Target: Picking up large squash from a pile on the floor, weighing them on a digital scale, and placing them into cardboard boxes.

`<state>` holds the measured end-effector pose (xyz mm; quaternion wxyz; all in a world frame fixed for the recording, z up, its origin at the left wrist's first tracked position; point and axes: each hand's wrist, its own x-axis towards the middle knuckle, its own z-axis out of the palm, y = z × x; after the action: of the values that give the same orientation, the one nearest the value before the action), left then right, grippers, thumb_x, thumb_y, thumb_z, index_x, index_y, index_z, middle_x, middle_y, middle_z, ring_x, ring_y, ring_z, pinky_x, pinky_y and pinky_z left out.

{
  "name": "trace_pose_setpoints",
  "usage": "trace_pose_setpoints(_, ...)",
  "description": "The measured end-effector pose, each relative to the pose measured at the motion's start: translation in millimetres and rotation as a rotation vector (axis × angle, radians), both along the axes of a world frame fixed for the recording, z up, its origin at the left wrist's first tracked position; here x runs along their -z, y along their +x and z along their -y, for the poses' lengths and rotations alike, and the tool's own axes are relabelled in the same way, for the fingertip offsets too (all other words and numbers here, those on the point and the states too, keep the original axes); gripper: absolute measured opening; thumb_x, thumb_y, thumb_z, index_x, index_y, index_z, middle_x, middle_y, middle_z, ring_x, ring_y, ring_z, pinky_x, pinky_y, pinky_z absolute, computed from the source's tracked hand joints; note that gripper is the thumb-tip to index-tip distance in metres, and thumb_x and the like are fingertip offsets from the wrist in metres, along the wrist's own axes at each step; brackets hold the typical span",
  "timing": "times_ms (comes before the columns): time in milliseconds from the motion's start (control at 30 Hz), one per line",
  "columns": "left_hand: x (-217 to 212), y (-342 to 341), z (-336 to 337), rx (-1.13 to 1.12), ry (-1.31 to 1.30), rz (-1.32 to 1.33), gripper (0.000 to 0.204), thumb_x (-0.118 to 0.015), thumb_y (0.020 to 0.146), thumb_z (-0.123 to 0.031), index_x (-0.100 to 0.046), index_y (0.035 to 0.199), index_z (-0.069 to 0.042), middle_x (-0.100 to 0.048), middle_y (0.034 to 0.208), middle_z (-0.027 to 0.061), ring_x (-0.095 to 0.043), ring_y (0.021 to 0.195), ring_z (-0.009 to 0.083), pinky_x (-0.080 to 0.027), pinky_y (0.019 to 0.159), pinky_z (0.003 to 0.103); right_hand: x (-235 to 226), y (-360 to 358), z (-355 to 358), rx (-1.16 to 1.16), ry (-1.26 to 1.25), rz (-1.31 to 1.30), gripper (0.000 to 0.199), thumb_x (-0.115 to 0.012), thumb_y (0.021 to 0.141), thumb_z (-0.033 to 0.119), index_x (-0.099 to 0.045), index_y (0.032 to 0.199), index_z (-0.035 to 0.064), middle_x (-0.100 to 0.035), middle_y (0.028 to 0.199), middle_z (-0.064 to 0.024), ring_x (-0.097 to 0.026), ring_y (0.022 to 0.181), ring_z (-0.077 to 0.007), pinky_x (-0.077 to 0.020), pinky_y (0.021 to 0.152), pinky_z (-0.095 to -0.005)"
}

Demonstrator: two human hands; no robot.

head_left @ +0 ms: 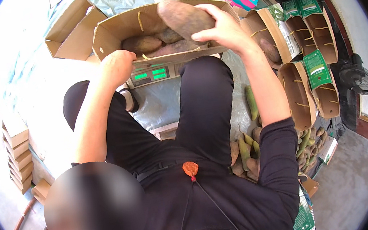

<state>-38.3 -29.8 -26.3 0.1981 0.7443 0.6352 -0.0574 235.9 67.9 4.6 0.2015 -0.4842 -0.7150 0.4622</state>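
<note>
1. Two bare forearms rise from the lower edge over the person's dark trousers and dark long-sleeved top; an orange bead on a thin cord (pixel 190 168) hangs at the chest
2. Beside the right thigh lies a heap of tubers (pixel 245 152), brownish and greenish, on the pale sheet that covers the ground
3. Between the knees sits a weighing scale (pixel 152 75) with two lit green readouts, its front facing the person
4. The left hand (pixel 117 66) rests as a loose fist against the near wall of the open cardboard box (pixel 112 32) that stands on the scale; whether it pinches the rim or holds anything cannot be told
5. The right hand (pixel 221 31) is closed around a large reddish-brown sweet potato (pixel 184 17), thumb under it and fingers curled over its right end
6. That sweet potato hovers above the box's right half, its long axis running from upper left to lower right, the blunt free end pointing up-left toward the far wall
7. Several more sweet potatoes (pixel 143 44) lie lengthwise on the box floor beneath it
8. To the right stand narrow green-and-brown carrier boxes (pixel 317 85) with cord handles, and farther left an empty open carton (pixel 70 35)
</note>
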Motion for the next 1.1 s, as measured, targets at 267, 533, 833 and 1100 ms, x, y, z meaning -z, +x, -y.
trace_pose_setpoints(267, -1.7, 3.2, -5.7, -0.037, -0.096, -0.005, 0.021, -0.062, 0.079, -0.01, -0.068, 0.099, -0.005, -0.066, 0.092, 0.017, -0.062, 0.092, 0.0339, -0.048, 0.083, 0.042, 33.0, -34.4, -14.4, -0.126, -0.051, -0.043, 0.066, -0.074, 0.073, 0.02, -0.047, 0.133, 0.0095, -0.052, 0.129, -0.0156, -0.051, 0.117, -0.0253, -0.0423, 0.098, -0.0373)
trace_pose_setpoints(533, -8.7, 4.3, -0.7, -0.008, -0.065, 0.003, 0.016, -0.06, 0.079, -0.01, -0.066, 0.092, -0.003, -0.065, 0.089, 0.0184, -0.062, 0.09, 0.0344, -0.048, 0.082, 0.043, 19.7, 46.7, 29.8, 0.198, -0.054, -0.385, 0.048, -0.068, 0.083, 0.018, -0.052, 0.126, 0.0052, -0.061, 0.115, -0.0107, -0.059, 0.105, -0.0183, -0.0478, 0.084, -0.0304)
trace_pose_setpoints(833, 0.3, 1.7, -2.7, -0.012, -0.058, 0.009, 0.025, -0.061, 0.075, -0.005, -0.068, 0.099, -0.003, -0.066, 0.091, 0.019, -0.062, 0.09, 0.0357, -0.047, 0.081, 0.042, 116.6, 133.6, 129.4, 0.709, -0.271, -0.254, 0.034, -0.062, 0.087, 0.015, -0.057, 0.119, 0.005, -0.066, 0.105, -0.0067, -0.063, 0.091, -0.0143, -0.0473, 0.075, -0.0281)
trace_pose_setpoints(1100, 5.6, 0.5, -7.7, -0.002, -0.048, 0.044, 0.025, -0.063, 0.075, -0.005, -0.067, 0.099, -0.002, -0.066, 0.091, 0.0181, -0.062, 0.089, 0.0348, -0.047, 0.08, 0.042, 248.6, 164.4, 229.2, 0.784, -0.509, -0.161, 0.031, -0.063, 0.085, 0.013, -0.059, 0.114, 0.0025, -0.065, 0.094, -0.0036, -0.061, 0.078, -0.011, -0.0451, 0.064, -0.0256)
